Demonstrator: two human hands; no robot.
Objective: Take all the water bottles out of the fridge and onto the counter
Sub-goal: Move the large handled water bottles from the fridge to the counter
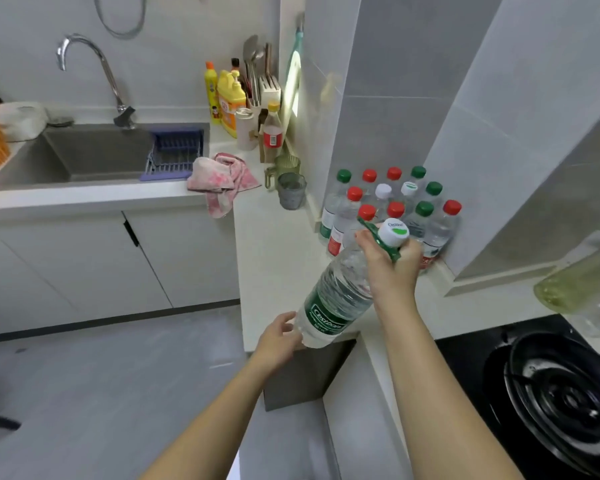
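On the counter [274,244] the small bottles [395,202] stand packed. Just in front of them we hold the big bottle [336,299] tilted, right hand [392,261] wrapped round its neck handle, left hand [279,336] cupping its base. Set down too close, it could bowl them over.

"Cestbon" on the large bottle [336,299]

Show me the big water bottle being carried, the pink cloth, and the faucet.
big water bottle [328,315], head view, on its green label.
pink cloth [219,176], head view, middle of the crumpled fabric.
faucet [109,77], head view, on the curved metal neck.
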